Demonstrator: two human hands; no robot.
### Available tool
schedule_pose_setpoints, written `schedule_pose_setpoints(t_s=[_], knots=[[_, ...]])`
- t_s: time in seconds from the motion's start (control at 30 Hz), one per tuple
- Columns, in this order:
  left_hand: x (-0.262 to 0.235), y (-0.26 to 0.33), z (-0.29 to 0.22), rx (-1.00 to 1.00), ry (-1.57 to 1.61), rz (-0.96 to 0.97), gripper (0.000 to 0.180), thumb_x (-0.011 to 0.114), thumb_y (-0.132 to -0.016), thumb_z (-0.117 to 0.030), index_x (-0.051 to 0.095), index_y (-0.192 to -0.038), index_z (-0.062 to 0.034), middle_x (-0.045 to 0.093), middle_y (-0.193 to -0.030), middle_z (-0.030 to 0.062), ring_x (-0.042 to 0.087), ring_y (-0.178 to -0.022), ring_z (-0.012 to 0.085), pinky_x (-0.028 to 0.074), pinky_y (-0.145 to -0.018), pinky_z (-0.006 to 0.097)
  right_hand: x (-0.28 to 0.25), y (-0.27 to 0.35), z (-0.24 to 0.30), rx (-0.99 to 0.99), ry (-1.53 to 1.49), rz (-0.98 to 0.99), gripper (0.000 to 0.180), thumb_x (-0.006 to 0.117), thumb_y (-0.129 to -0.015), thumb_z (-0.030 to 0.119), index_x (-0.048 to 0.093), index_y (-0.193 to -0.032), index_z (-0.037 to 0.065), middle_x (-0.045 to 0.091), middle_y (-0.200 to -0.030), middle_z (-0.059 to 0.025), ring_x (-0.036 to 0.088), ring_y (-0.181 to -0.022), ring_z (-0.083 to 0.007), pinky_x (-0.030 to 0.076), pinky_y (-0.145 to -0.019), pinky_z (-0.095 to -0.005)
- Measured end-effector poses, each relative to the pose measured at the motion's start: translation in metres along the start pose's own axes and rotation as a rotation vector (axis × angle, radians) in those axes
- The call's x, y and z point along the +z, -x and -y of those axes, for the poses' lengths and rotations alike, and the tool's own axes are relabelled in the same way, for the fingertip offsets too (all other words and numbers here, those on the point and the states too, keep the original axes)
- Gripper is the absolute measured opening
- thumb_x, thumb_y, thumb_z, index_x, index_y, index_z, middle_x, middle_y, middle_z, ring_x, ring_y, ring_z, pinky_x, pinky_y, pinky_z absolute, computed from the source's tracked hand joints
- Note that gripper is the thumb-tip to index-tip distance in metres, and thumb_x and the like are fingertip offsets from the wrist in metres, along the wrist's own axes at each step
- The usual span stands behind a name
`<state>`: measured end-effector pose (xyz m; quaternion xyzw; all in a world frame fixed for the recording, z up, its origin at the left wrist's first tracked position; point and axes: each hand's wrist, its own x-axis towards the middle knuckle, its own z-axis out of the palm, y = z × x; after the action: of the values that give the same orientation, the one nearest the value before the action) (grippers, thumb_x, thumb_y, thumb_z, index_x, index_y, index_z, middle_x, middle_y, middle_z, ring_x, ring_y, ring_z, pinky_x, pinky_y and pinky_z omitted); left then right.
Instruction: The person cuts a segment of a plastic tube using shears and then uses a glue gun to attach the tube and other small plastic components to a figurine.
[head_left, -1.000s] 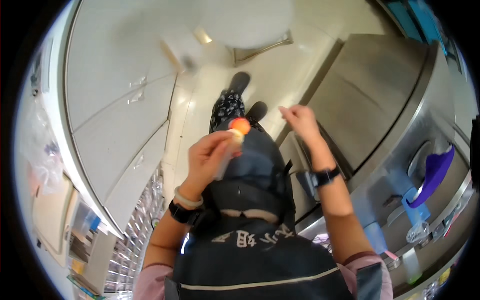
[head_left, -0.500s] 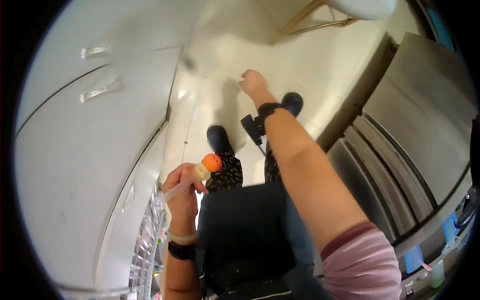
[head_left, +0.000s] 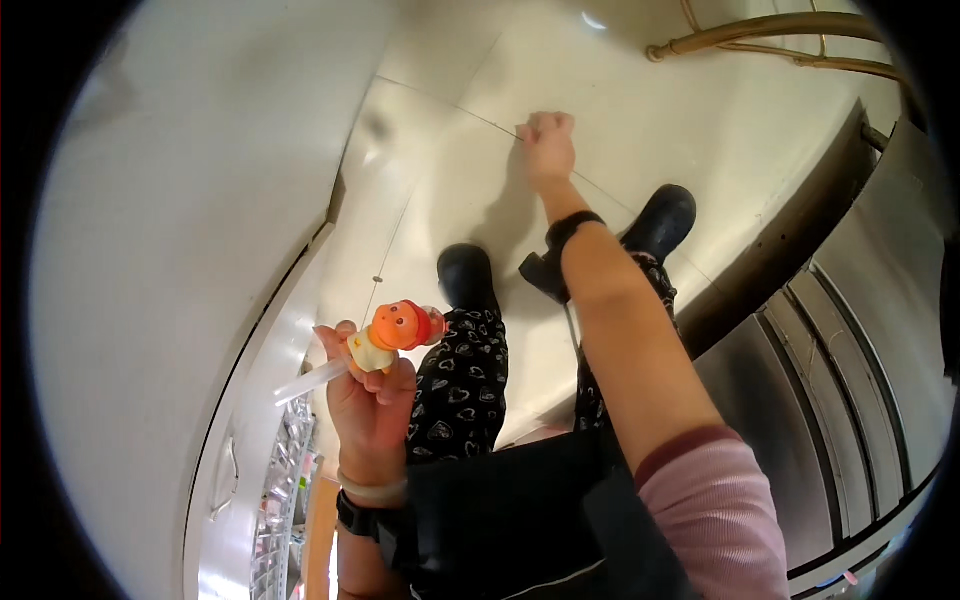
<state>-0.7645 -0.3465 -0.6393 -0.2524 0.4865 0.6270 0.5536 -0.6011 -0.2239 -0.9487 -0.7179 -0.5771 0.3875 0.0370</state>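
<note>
My left hand (head_left: 370,405) is closed around a small toy figure (head_left: 393,335) at the lower left. The figure has an orange head with eyes, a red cap and a cream body, and a translucent white stick runs from it past my fingers. My right hand (head_left: 549,143) reaches forward over the tiled floor, its fingers loosely bent and slightly apart. Nothing shows in it, though its palm side is hidden. Black straps circle both wrists, and the right one carries a dark block.
A white cabinet (head_left: 190,250) rises on the left, with a wire rack (head_left: 280,490) of small items below it. To the right are stainless steel panels (head_left: 800,400). A gold-coloured chair leg (head_left: 760,33) stands at the far right. My black shoes (head_left: 467,278) are on the pale floor (head_left: 450,150).
The toy figure has turned so its face and cap now show. My right hand has moved slightly right and farther out. The view and my feet have shifted, with one leg more to the right.
</note>
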Motion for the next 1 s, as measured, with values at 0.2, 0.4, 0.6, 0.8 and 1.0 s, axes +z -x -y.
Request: schedule_pose_setpoints(t_s=[0.2, 0.4, 0.6, 0.8, 1.0], knots=[[-0.002, 0.0, 0.001, -0.057, 0.086, -0.049, 0.026, 0.036, -0.094, -0.033, 0.053, -0.093, -0.0126, 0.049, -0.062, 0.0006, 0.042, -0.05, 0.0074, 0.032, -0.043, 0.018, 0.001, -0.002, -0.001, 0.164, -0.129, -0.249, 0.043, 0.068, -0.073, 0.017, 0.044, -0.108, 0.01, 0.035, -0.112, -0.0099, 0.052, -0.084, -0.0273, 0.046, -0.071, -0.0372], [0.006, -0.005, 0.005, -0.063, -0.03, 0.047, 0.015, 0.041, -0.093, -0.021, 0.052, -0.097, -0.0106, 0.054, -0.069, 0.006, 0.046, -0.056, 0.01, 0.036, -0.046, 0.02, 0.001, -0.01, -0.016, 0.105, -0.211, -0.438, 0.042, 0.069, -0.073, 0.019, 0.046, -0.106, 0.007, 0.033, -0.113, -0.0096, 0.053, -0.081, -0.0256, 0.047, -0.071, -0.0356], [0.011, -0.011, 0.014, -0.076, -0.078, 0.086, 0.015, 0.045, -0.09, -0.014, 0.051, -0.101, -0.0065, 0.058, -0.075, 0.0143, 0.055, -0.059, 0.0182, 0.045, -0.05, 0.026, -0.004, -0.016, -0.068, 0.324, -0.255, -0.448, 0.034, 0.067, -0.075, 0.02, 0.052, -0.102, 0.005, 0.042, -0.102, -0.0072, 0.054, -0.078, -0.0229, 0.046, -0.073, -0.033], [0.01, -0.006, 0.012, -0.03, -0.199, 0.061, 0.021, 0.047, -0.089, -0.012, 0.05, -0.108, -0.0044, 0.061, -0.077, 0.0172, 0.062, -0.066, 0.025, 0.053, -0.061, 0.032, -0.003, -0.016, -0.046, 0.205, -0.201, -0.485, 0.027, 0.066, -0.075, 0.021, 0.059, -0.094, 0.003, 0.047, -0.097, -0.0105, 0.055, -0.077, -0.0231, 0.046, -0.072, -0.0332], [0.03, 0.01, 0.012, 0.031, -0.395, 0.113, 0.027, 0.051, -0.087, -0.013, 0.049, -0.111, 0.0002, 0.063, -0.082, 0.0182, 0.064, -0.072, 0.0261, 0.053, -0.065, 0.028, -0.024, -0.015, -0.037, 0.262, -0.224, -0.409, 0.022, 0.058, -0.076, 0.019, 0.059, -0.085, -0.002, 0.056, -0.076, -0.0109, 0.056, -0.067, -0.022, 0.046, -0.068, -0.0323]])
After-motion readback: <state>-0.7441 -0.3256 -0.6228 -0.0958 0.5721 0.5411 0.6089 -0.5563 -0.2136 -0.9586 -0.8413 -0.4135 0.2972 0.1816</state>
